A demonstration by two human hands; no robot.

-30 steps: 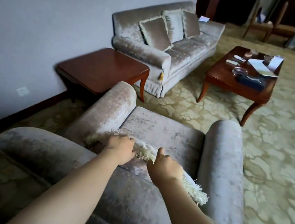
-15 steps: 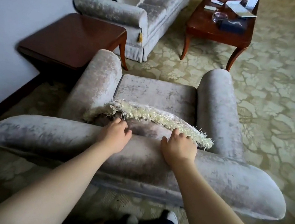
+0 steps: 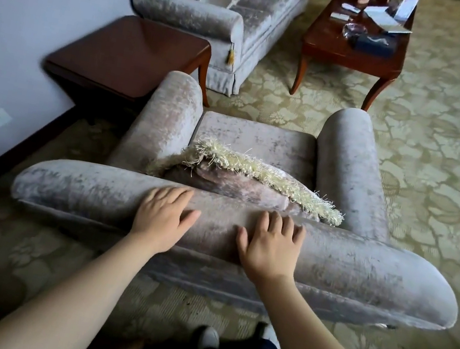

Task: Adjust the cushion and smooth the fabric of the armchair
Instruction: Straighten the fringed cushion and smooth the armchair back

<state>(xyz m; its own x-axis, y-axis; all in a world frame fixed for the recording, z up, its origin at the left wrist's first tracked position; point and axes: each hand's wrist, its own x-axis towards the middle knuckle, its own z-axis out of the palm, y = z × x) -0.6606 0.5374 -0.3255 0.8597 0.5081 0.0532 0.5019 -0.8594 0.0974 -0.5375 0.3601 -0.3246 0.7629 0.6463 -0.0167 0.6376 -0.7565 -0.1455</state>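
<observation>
I stand behind a grey velvet armchair [image 3: 359,268] and look down over its rolled backrest. A grey cushion [image 3: 239,183] with a cream fringe leans against the inner side of the backrest, tilted, its fringe running from the left armrest toward the right armrest. My left hand [image 3: 163,215] lies flat on top of the backrest, fingers spread, holding nothing. My right hand [image 3: 269,242] lies flat beside it on the same roll, fingers apart. Neither hand touches the cushion.
A dark wooden side table [image 3: 127,54] stands by the wall at the chair's left. A matching grey sofa [image 3: 220,15] with pillows is beyond it. A wooden coffee table [image 3: 351,54] with papers and an ashtray stands far right. Patterned carpet covers the floor.
Both hands let go of the cushion's fringe, drew back onto the backrest top and opened flat. My view tilted down and pulled back behind the chair.
</observation>
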